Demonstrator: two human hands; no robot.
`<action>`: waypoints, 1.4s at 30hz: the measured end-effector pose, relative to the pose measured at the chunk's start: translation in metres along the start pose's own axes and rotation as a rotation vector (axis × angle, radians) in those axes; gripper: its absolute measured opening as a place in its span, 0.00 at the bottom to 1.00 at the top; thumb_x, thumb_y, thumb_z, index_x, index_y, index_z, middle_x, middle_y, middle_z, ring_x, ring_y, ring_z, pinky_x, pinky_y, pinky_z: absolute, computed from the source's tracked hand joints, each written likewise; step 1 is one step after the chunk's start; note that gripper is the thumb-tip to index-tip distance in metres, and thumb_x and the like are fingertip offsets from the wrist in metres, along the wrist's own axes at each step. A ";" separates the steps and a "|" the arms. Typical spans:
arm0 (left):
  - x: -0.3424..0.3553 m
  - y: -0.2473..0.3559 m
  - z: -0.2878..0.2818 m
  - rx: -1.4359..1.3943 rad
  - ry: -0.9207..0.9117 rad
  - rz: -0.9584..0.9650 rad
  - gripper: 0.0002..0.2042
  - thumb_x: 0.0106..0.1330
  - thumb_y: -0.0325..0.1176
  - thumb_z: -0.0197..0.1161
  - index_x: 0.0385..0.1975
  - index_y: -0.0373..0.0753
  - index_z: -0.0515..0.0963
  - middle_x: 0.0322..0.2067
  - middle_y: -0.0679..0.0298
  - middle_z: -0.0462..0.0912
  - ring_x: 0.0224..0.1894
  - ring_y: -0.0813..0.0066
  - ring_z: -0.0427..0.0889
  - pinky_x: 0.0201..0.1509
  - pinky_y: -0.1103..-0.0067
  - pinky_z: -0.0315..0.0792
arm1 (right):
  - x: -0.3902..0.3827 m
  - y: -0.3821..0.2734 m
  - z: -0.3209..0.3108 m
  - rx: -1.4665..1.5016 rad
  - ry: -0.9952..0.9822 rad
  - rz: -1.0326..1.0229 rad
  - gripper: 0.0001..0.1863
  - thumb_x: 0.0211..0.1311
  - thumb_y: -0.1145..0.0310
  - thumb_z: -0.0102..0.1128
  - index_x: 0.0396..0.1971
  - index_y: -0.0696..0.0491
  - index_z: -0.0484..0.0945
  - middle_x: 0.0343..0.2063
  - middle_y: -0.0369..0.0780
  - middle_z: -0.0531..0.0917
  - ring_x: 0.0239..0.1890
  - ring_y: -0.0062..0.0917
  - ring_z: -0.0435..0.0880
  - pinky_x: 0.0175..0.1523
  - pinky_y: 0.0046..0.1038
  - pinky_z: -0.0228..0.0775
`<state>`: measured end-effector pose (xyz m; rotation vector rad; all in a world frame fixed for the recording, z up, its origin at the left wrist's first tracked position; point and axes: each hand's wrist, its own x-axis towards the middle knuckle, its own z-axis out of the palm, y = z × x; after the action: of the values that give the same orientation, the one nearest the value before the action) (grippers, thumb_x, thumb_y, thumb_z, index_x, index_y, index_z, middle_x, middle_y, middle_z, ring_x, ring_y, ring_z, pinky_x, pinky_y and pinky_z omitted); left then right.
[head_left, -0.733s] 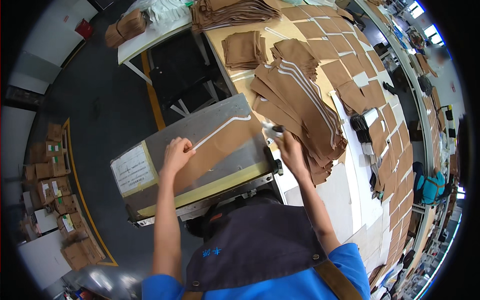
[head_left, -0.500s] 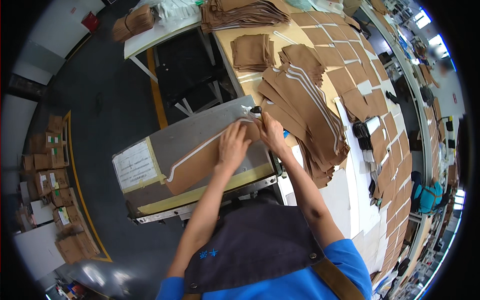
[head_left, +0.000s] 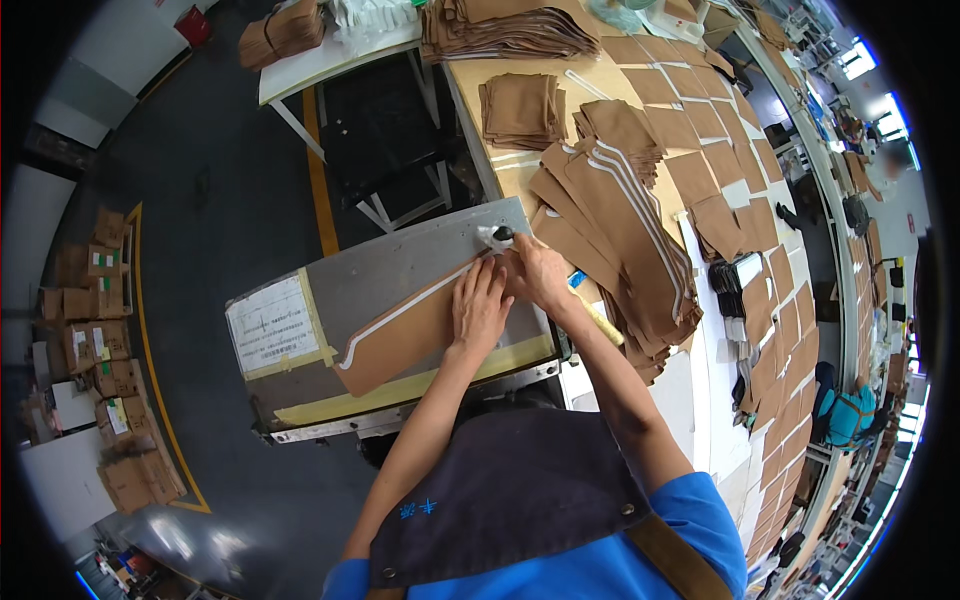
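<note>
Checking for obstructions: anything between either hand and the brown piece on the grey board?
Nothing visible blocks the left hand: its fingers lie on the brown piece. The right hand grips a tool that is by the piece's upper right end; whether the tool touches it can't be told.

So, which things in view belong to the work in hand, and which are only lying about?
Seem to belong:
brown piece with white strip
held hammer-like tool
grey board beneath the piece
similar brown pieces piled at right

Probably just lying about:
cartons at left
red container at top left
</note>
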<state>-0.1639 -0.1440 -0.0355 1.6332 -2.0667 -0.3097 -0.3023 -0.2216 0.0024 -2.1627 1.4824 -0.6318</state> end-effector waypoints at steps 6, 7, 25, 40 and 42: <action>0.000 0.002 0.000 -0.027 0.005 0.017 0.26 0.60 0.35 0.67 0.59 0.36 0.73 0.65 0.51 0.67 0.70 0.54 0.61 0.71 0.60 0.57 | 0.004 0.016 0.004 -0.069 -0.093 -0.076 0.14 0.56 0.66 0.63 0.36 0.56 0.69 0.32 0.53 0.81 0.32 0.51 0.82 0.35 0.46 0.73; -0.001 0.001 -0.001 -0.027 0.007 0.014 0.26 0.60 0.35 0.67 0.59 0.36 0.73 0.65 0.51 0.67 0.70 0.54 0.61 0.71 0.60 0.57 | 0.004 0.012 0.005 -0.069 -0.096 -0.079 0.14 0.56 0.66 0.63 0.36 0.56 0.69 0.32 0.53 0.81 0.32 0.51 0.82 0.35 0.46 0.73; -0.001 0.003 -0.013 -0.127 0.037 -0.011 0.26 0.58 0.32 0.68 0.58 0.35 0.74 0.65 0.52 0.69 0.69 0.55 0.63 0.71 0.61 0.58 | -0.016 0.015 0.007 -0.065 0.081 0.040 0.12 0.57 0.68 0.62 0.36 0.56 0.70 0.31 0.53 0.81 0.33 0.52 0.82 0.38 0.47 0.73; -0.109 -0.048 -0.068 0.086 0.163 -0.316 0.27 0.63 0.41 0.64 0.62 0.38 0.72 0.68 0.54 0.65 0.73 0.54 0.56 0.75 0.52 0.44 | -0.021 -0.060 0.054 0.114 -0.102 -0.151 0.11 0.60 0.67 0.62 0.35 0.58 0.73 0.27 0.55 0.80 0.31 0.53 0.81 0.32 0.44 0.70; -0.102 -0.048 -0.068 0.045 0.128 -0.300 0.26 0.62 0.38 0.66 0.60 0.37 0.73 0.65 0.54 0.68 0.71 0.55 0.60 0.74 0.53 0.48 | -0.018 -0.094 0.074 0.129 -0.257 -0.216 0.12 0.56 0.69 0.62 0.38 0.57 0.73 0.31 0.53 0.82 0.33 0.53 0.82 0.36 0.47 0.73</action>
<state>-0.0717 -0.0513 -0.0230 1.9399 -1.7461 -0.2521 -0.1948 -0.1660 -0.0032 -2.2232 1.0574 -0.4836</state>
